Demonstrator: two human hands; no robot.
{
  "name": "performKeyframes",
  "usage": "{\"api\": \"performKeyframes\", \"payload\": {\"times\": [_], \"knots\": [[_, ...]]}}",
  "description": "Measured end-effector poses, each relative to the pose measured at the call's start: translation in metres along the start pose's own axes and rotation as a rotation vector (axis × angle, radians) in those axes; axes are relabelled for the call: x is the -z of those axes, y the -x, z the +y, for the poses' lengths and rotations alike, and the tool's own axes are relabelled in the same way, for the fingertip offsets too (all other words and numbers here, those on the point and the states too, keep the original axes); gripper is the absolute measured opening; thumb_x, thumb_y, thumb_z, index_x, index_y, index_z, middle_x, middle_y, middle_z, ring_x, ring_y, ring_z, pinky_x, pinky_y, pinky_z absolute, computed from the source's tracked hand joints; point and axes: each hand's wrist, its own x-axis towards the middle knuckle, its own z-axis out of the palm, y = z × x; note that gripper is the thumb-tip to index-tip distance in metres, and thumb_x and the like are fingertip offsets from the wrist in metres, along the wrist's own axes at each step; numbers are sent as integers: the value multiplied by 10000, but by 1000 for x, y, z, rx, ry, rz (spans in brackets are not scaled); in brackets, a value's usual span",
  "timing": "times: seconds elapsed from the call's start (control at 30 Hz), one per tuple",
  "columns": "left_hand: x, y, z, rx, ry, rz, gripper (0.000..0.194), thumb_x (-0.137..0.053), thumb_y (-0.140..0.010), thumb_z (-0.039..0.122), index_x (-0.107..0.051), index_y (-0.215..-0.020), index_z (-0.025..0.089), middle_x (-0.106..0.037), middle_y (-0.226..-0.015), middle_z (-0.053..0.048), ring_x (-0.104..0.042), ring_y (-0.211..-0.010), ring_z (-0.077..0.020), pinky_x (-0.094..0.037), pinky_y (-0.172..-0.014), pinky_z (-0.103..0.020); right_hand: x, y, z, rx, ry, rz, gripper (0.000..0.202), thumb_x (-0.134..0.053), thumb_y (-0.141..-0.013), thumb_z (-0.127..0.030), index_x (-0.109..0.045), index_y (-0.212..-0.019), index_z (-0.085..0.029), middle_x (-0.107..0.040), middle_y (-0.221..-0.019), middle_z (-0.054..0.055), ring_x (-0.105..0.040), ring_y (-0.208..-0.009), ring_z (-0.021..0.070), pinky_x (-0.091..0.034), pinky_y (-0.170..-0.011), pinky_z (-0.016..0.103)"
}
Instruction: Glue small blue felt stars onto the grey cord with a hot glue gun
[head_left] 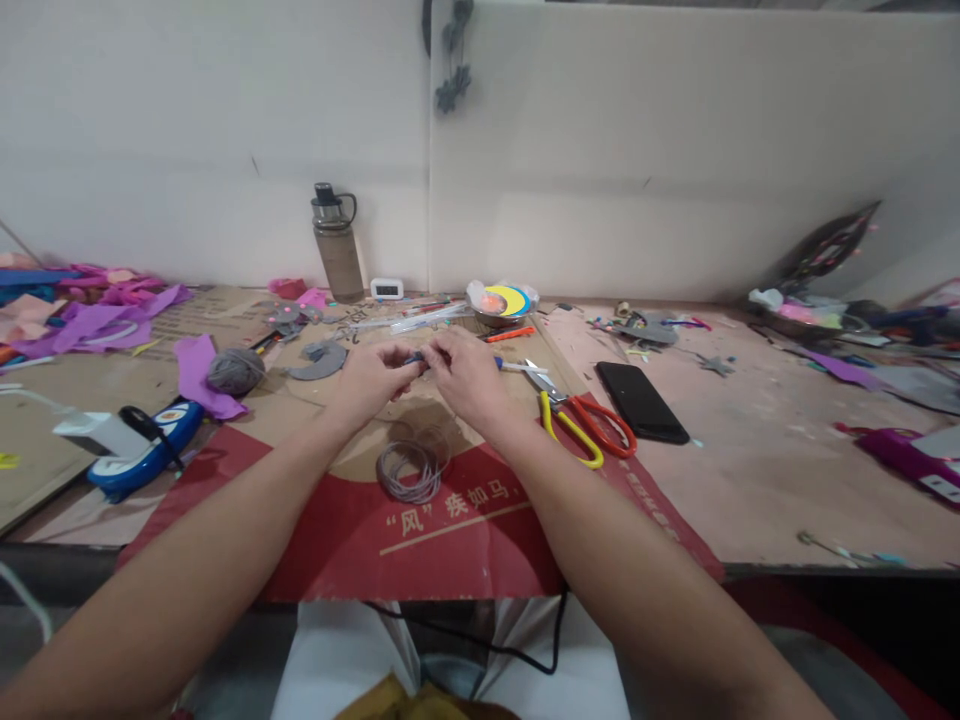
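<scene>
Small blue piece point(417, 358), mostly hidden.

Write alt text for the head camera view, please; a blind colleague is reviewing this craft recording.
A person's left hand and right hand meet over a cardboard-covered table, pinching a small blue object between the fingertips. A coil of thin wire lies below the hands, with scissors and a black phone to the right.

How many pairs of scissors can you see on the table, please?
2: both lie together just right of the right hand, yellow-handled scissors in front and red-handled scissors beside the phone. Clutter may hide others.
</scene>
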Motion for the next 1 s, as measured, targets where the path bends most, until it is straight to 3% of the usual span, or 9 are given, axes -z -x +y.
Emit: {"api": "performKeyframes", "payload": {"times": [0.4, 0.63, 0.77, 0.87, 1.0], "knots": [[0, -5, -5, 26, -11, -32, 182, -693, -656, 320, -694, -717, 149, -496, -493, 32, -356, -413, -64, -267, -412, -209, 9, -2, 2, 38, 17, -103, 265, -493, -912, -249, -536, -656, -193, -530, -747, 30, -454, -720, 153, -369, -702, 306], [0, -7, -11, 28, -41, -45, 146, -669, -647, 277, -702, -731, 163, -545, -571, 20, -365, -454, -68, -265, -422, -201, 13, -2, 0, 33, 4, -132, 280, -483, -910, -252, -543, -643, -190, -545, -734, 34, -464, -717, 153, -360, -698, 309], [0, -7, -9, 29, -49, -5, 135, -658, -639, 261, -686, -723, 160, -539, -581, 22, -376, -478, -70, -289, -434, -194, 16, -2, 0, 29, -50, -125, 212, -536, -877, -270, -549, -680, -193, -557, -740, 26, -475, -713, 152, -367, -689, 305], [0, -5, -5, 45, -21, 12, 125, -668, -622, 268, -648, -678, 158, -509, -552, 33, -387, -468, -71, -298, -429, -195, 17, -1, 3, 23, -91, -113, 59, -596, -807, -194, -554, -766, -193, -570, -777, 19, -493, -728, 150, -379, -682, 293], [1, -5, -4, 61, 4, 12, 114, -656, -620, 259, -637, -676, 162, -491, -532, 42, -385, -434, -69, -287, -414, -202, 17, 0, 5, 39, -85, -81, 76, -559, -800, -119, -570, -802, -195, -572, -848, 31, -501, -768, 154, -386, -708, 297]]}}
